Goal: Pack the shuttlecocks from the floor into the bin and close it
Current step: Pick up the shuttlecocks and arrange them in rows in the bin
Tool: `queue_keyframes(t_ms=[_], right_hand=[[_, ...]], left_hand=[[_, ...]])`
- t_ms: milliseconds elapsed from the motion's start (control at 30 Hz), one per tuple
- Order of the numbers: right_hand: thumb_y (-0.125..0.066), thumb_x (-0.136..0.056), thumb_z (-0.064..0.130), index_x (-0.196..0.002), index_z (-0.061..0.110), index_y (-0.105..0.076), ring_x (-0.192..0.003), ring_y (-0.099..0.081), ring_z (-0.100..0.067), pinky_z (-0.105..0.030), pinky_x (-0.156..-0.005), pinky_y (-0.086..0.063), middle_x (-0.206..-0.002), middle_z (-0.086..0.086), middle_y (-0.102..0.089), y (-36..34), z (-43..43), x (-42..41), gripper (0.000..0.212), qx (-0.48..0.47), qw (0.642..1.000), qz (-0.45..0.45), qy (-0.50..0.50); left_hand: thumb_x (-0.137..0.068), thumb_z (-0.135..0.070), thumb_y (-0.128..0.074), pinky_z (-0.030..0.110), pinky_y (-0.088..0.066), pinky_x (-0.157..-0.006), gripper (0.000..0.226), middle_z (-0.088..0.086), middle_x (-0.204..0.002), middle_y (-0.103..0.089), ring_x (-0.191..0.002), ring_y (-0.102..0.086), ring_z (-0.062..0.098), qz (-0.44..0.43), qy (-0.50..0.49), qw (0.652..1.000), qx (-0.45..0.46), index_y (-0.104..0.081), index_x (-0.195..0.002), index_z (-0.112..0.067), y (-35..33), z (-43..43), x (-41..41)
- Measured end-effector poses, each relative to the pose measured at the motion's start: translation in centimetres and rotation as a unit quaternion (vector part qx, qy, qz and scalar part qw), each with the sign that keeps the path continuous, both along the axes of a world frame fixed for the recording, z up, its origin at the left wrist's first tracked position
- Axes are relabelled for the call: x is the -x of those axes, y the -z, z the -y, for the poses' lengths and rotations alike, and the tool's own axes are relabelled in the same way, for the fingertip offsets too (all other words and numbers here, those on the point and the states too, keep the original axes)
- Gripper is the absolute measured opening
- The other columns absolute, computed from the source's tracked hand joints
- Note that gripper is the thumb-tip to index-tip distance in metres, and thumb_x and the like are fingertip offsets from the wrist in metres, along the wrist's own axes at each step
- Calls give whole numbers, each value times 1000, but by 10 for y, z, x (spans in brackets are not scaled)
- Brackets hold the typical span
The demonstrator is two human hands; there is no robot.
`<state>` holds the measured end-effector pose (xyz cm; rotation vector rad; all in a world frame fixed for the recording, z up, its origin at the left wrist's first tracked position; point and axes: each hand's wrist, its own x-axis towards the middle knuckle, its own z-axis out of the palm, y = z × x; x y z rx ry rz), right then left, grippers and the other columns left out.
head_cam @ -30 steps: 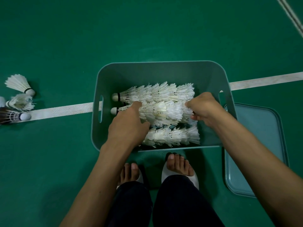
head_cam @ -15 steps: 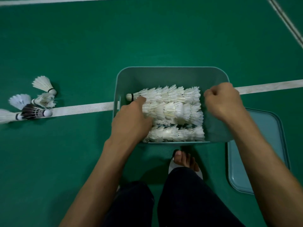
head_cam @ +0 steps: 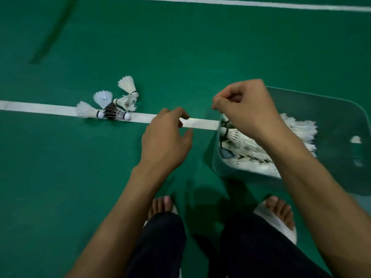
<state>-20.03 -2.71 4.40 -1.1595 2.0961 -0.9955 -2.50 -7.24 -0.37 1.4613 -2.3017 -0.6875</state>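
A grey-green plastic bin (head_cam: 339,121) stands on the floor at the right, holding stacked rows of white shuttlecocks (head_cam: 299,129). A small cluster of loose shuttlecocks (head_cam: 112,105), white ones and a dark one, lies on the white court line to the left. My left hand (head_cam: 166,141) hovers over the floor left of the bin, fingers loosely curled and apart, holding nothing. My right hand (head_cam: 247,109) hangs above the bin's left rim, fingers curled in, with nothing visible in it. It hides part of the bin's contents.
The green court floor has a white line (head_cam: 40,108) running under the loose shuttlecocks toward the bin, and another line (head_cam: 261,4) along the top. My feet in white slippers (head_cam: 279,219) stand just in front of the bin.
Both hands have come out of the bin and shifted left. The view has swung left, so the bin sits at the right and the lid is out of view.
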Motion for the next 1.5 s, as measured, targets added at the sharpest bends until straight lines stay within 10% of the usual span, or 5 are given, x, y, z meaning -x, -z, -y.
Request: queue_keyframes(t_ms=[433, 767, 1033, 1300, 1500], right_hand=[[-57, -86, 13, -94, 4, -66, -69, -78, -29, -51, -70, -65, -88, -16, -76, 57, 166, -98, 15, -283, 907, -106, -294], [-40, -98, -2, -143, 17, -58, -87, -54, -23, -33, -68, -47, -115, -5, -53, 100, 259, -133, 52, -235, 939, 43, -247], [-65, -87, 5, -112, 4, -66, -84, -67, -26, -40, -77, -62, -100, -12, -70, 137, 282, -158, 25, -222, 960, 162, -55], [-70, -81, 23, -64, 19, -36, -54, -35, -21, -29, -47, -23, -63, -1, -40, 104, 266, -126, 38, -190, 972, -88, -106], [-58, -74, 18, -69, 14, -46, -64, -42, -25, -30, -55, -34, -65, -4, -41, 83, 254, -96, 14, -199, 965, -123, -122]], left_hand=[[-85, -37, -72, 38, -51, -89, 36, 10, -108, -74, -108, -66, 34, 9, -318, 929, -188, -69, -112, -13, 111, 89, -93], [-71, -79, -68, 47, -53, -93, 76, 11, -113, -73, -108, -67, 36, -90, -561, 803, -180, -71, -106, -11, 143, 179, -80], [-60, -51, -78, 37, -59, -69, 36, 1, -80, -73, -79, -71, 24, -236, -591, 755, -158, -72, -76, -19, 130, 168, -103], [-39, -59, -70, 44, -63, -70, 56, 11, -101, -70, -94, -72, 27, -319, -608, 716, -130, -72, -72, -13, 99, 209, -107], [-57, -33, -77, 37, -58, -60, 33, 3, -70, -70, -59, -72, 20, -349, -494, 782, -151, -67, -77, -8, 84, 190, -87]])
